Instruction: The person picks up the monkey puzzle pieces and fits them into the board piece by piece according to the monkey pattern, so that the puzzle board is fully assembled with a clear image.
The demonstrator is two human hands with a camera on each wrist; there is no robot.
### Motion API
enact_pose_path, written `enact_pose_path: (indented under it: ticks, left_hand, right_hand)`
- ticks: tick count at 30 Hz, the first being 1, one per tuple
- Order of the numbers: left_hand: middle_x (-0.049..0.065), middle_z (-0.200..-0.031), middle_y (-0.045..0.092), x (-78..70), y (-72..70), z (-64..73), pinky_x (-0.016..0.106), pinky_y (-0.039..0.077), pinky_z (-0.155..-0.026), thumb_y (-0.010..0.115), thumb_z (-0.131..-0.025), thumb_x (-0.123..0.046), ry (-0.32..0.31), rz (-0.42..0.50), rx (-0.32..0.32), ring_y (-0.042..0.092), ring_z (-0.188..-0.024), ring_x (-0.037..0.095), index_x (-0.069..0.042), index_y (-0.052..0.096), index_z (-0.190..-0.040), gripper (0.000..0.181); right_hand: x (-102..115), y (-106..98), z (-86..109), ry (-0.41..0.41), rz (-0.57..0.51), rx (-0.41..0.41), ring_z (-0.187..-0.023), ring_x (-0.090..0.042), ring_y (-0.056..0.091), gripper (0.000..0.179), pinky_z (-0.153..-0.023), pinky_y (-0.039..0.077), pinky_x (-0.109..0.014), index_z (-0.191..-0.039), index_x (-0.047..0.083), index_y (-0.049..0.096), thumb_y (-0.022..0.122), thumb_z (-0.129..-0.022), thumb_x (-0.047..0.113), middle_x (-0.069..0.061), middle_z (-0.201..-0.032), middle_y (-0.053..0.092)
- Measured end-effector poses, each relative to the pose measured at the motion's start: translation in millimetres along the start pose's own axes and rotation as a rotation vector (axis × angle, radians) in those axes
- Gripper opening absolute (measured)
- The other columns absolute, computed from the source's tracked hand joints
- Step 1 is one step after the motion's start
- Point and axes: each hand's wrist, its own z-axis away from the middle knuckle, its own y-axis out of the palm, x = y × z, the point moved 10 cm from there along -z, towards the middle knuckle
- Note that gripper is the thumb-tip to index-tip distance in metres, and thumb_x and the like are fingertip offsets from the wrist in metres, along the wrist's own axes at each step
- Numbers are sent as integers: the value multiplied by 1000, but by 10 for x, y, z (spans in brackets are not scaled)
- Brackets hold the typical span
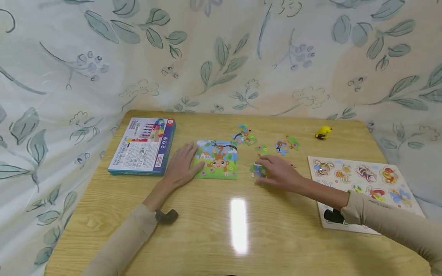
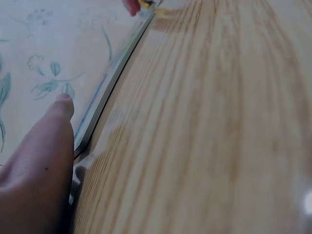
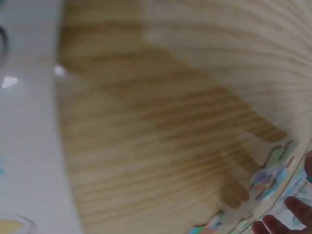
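Observation:
In the head view, my left hand (image 1: 181,165) lies between a boxed game and a square monkey picture puzzle board (image 1: 216,172), its thumb reaching over the board's left edge. In the left wrist view, my thumb (image 2: 41,146) is beside the board's edge. My right hand (image 1: 281,173) is over a jigsaw piece (image 1: 258,170), with fingers spread and thumb apart on either side; contact cannot be told. Other loose jigsaw pieces (image 1: 287,144) lie beyond it, and more (image 1: 245,136) are farther back. Spread right fingers (image 3: 298,210) show in the right wrist view.
The flat game box (image 1: 138,147) sits at the left edge of the wooden table (image 1: 207,226). A small yellow toy (image 1: 323,132) stands at the back right. An insect peg board (image 1: 340,191) lies under my right forearm. A leaf-patterned cloth (image 1: 207,57) hangs behind.

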Motion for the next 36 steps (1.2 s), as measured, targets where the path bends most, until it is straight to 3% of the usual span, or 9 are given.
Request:
enact_pose_path:
  ticks: [8,14,22,29,36]
  left_hand:
    - [5,-164,18,-38,-4,-5,53,13,-123,39,-88,-74,-7,-41,25,17,-151,32,-15,25,-155,90]
    - [4,-164,17,-53,-3,2,54,11,-123,44,-85,-75,5,-54,45,16,-151,32,-14,24,-155,95]
    - [3,-164,16,-38,52,25,51,8,-124,44,-78,-83,6,-66,58,14,-152,29,-17,21,-156,105]
    - [3,-164,18,-49,39,42,50,8,-125,47,-77,-83,4,-71,56,15,-152,29,-17,22,-156,105]
    - [2,-164,19,-43,22,38,51,9,-124,46,-76,-84,3,-73,52,15,-152,29,-17,23,-156,106]
  right_hand:
    - [15,-45,-148,11,44,-6,-105,-34,64,43,-80,59,-42,-109,5,69,79,-79,34,-19,-119,65]
    - [-6,-14,-153,36,-9,28,-107,-37,62,40,-81,58,-45,-109,4,69,77,-82,33,-20,-120,64]
    - [-36,114,-180,74,-62,97,-102,-32,64,31,-79,59,-39,-106,3,70,75,-85,25,-17,-118,62]
    - [4,106,-229,6,-96,91,-90,-27,66,26,-75,60,-33,-104,-2,69,75,-84,15,-16,-103,66]
    - [7,106,-257,-3,-92,83,-87,-26,66,26,-72,60,-31,-102,-3,69,75,-83,14,-15,-100,66]
